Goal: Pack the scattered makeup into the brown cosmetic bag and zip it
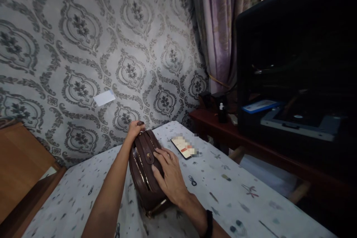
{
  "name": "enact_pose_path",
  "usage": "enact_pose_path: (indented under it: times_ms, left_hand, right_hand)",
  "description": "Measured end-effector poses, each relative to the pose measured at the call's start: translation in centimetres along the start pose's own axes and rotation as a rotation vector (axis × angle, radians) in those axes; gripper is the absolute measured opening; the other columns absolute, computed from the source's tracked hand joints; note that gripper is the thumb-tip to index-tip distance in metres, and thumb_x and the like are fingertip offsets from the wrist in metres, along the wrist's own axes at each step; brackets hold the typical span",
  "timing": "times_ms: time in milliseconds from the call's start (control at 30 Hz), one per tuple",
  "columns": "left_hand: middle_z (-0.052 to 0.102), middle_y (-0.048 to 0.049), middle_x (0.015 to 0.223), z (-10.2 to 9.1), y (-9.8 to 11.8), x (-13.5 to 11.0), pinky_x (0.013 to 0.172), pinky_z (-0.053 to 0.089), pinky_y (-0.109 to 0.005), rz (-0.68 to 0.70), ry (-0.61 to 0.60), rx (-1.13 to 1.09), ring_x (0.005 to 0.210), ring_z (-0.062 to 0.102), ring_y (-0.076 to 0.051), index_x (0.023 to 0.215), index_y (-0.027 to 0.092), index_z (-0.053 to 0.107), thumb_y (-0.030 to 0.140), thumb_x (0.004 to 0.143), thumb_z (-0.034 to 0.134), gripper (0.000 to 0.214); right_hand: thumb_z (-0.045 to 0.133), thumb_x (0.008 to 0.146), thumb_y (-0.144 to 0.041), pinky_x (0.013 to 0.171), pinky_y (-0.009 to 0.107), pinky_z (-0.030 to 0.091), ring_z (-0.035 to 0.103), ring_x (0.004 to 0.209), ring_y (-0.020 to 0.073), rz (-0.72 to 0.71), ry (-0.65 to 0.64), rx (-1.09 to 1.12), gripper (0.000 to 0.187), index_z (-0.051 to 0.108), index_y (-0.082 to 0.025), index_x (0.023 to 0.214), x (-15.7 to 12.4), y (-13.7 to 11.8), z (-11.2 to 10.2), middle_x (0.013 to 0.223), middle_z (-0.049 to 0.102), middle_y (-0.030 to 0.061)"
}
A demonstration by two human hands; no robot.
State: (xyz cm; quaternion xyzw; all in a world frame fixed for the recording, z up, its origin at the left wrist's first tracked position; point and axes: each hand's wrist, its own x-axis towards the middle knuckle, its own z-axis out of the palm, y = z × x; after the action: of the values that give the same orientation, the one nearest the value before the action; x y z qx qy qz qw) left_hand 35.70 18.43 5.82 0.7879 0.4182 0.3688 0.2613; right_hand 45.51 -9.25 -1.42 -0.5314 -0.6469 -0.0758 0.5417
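A dark brown leather handbag [141, 184] with gold-coloured zips and a small gold clasp on a tab lies on the patterned bedsheet [223, 197]. At its far end my left hand [135, 129] is closed around a brown part, perhaps the strap; its fingers are partly hidden. My right hand [171, 176] rests on the bag's right side beside the clasp, fingers stretched out and lying along the leather. Just right of the bag, a phone [182, 148] with a lit screen lies on the sheet, partly blurred.
A patterned wall [131, 44] with a white card or switch plate [104, 97] stands behind. At right, a red-brown shelf [212, 121] holds a small dark bottle [222, 113] and a large black case [292, 63]. A wooden board [25, 167] is at left, a purple curtain [223, 26] behind.
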Motion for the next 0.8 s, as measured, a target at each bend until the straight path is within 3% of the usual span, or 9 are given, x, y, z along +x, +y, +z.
enact_pose_path:
  times_ms: [167, 467, 800]
  left_hand:
    - [0.063, 0.0026, 0.055, -0.6, 1.0, -0.9, 0.056, 0.041, -0.025, 0.063, -0.022, -0.037, 0.058, 0.059, -0.016, 0.06, 0.017, 0.062, 0.033, 0.066, 0.068, 0.018]
    - [0.068, -0.0012, 0.063, -1.2, 3.1, -3.0, 0.067, 0.045, -0.027, 0.18, -0.083, -0.115, 0.065, 0.06, -0.017, 0.065, 0.017, 0.068, 0.041, 0.069, 0.068, 0.023]
    - [0.071, -0.0028, 0.072, -1.5, 2.7, -3.1, 0.072, 0.046, -0.028, 0.115, -0.124, -0.201, 0.073, 0.063, -0.019, 0.076, 0.017, 0.071, 0.042, 0.067, 0.072, 0.027]
  right_hand:
    - [0.053, 0.092, -0.022, 0.104, 0.054, 0.046, 0.05, 0.125, 0.03, 0.005, -0.005, -0.003, 0.033, 0.059, -0.016, 0.124, 0.1, -0.1, 0.1, 0.13, 0.063, 0.013]
    - [0.05, 0.094, -0.023, 0.104, 0.055, 0.046, 0.049, 0.127, 0.0306, -0.005, 0.01, 0.007, 0.033, 0.057, -0.017, 0.125, -0.1, 0.2, 0.3, 0.132, 0.061, 0.0132]
    - [0.048, 0.095, -0.022, 0.107, 0.055, 0.046, 0.049, 0.13, 0.0288, -0.011, 0.029, 0.019, 0.037, 0.055, -0.016, 0.13, -0.5, 0.7, 0.6, 0.137, 0.059, 0.0134]
